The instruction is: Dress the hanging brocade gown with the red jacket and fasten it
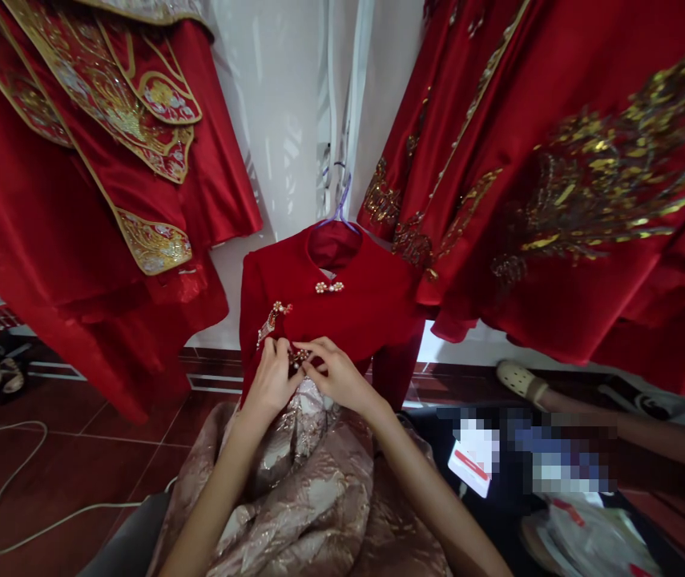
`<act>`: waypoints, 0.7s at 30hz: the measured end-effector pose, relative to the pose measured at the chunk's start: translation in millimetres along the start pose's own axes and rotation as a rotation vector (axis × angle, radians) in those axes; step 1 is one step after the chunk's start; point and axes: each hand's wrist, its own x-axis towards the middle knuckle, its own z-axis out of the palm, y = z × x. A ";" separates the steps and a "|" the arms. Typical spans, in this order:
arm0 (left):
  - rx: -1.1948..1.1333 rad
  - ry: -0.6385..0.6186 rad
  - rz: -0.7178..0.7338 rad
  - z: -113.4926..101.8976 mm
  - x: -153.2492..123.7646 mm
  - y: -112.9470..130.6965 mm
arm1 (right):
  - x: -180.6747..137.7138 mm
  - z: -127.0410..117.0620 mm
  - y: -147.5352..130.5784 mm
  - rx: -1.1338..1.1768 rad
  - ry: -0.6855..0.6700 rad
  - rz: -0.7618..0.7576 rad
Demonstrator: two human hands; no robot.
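At the lower front edge of a small red stand-collar jacket (354,308), hung on a thin purple wire hanger (340,207), a beaded pearl-and-gold clasp (299,357) is pinched between both hands. The left hand (271,378) is closed on it from one side and the right hand (337,375) from the other, with the fingertips curled and meeting over the beads.

Two risks can be judged. If the clasp is tugged hard, beads could be torn from their thread or the red cloth snagged. Since the jacket is carried only by the slim hanger, a downward pull could drag it askew or off.

Room is tight. A red satin gown with gold embroidered panels (95,160) hangs close on the left, and a red gown with gold sequin work (558,200) crowds the jacket's right shoulder. Its sequins could be caught by a lifted elbow. A crumpled pink-gold brocade cloth (312,489) lies under both forearms. Another person's leg in a cream shoe (519,379) is stretched out near the right arm. A white cable (11,481) is looped on the dark red tiled floor (78,417), well apart to the left.
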 end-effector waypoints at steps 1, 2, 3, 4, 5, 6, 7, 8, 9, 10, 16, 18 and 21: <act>-0.015 -0.015 0.008 -2.6 -0.9 -2.0 | 1.0 2.3 4.1 -0.015 0.021 0.006; -0.036 -0.022 0.016 -5.7 -1.8 -3.8 | 1.6 3.6 7.1 -0.028 0.035 0.010; -0.061 -0.022 0.022 -8.8 -2.8 -5.3 | 2.0 4.0 9.1 -0.040 0.048 0.013; -0.087 -0.017 0.026 -11.8 -3.8 -6.4 | 2.2 3.7 10.1 -0.052 0.059 0.015; -0.107 -0.009 0.027 -14.5 -4.8 -7.0 | 2.4 3.0 10.3 -0.063 0.068 0.017; -0.121 -0.001 0.031 -16.8 -5.7 -7.1 | 2.5 1.8 10.2 -0.070 0.074 0.020; -0.127 0.000 0.040 -18.6 -6.4 -7.0 | 2.6 0.6 9.7 -0.074 0.079 0.027; -0.125 -0.006 0.055 -19.8 -7.0 -6.7 | 2.7 -0.8 9.2 -0.074 0.084 0.038; -0.116 -0.018 0.074 -20.5 -7.3 -6.4 | 2.8 -2.1 8.7 -0.067 0.089 0.052; -0.102 -0.032 0.092 -20.9 -7.4 -6.1 | 2.7 -3.6 8.2 -0.054 0.095 0.066; -0.076 -0.018 0.100 -23.1 -6.2 -1.7 | 0.5 -12.7 3.8 0.089 0.043 0.146; -0.121 0.025 0.064 -24.8 -6.3 2.2 | 0.0 -12.8 1.5 0.154 -0.003 0.166; -0.213 0.063 -0.008 -25.1 -6.8 6.0 | 0.7 -7.5 -1.0 0.205 -0.014 0.174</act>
